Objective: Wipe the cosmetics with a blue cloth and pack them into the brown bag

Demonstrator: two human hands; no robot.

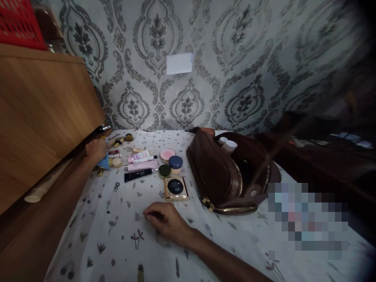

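Observation:
At the far left of the cosmetics, my left hand [96, 150] is closed on a soft blue piece [103, 161] that looks like cloth. My right hand [167, 222] rests on the patterned sheet with its fingers curled in and nothing visible in them. Just beyond it lies a gold square packet [176, 188] with a black round label. Near that stand a blue-lidded jar [175, 163], a dark green round lid [164, 170] and a pink round compact [167, 155]. A black tube [139, 174] and a pink tube [142, 166] lie between the hands.
A brown leather bag [213, 168] gapes open on the right, with white-capped bottles [230, 146] inside. A wooden cabinet [44, 113] bounds the left side, a red basket [19, 25] on top. The patterned wall [188, 105] closes off the back.

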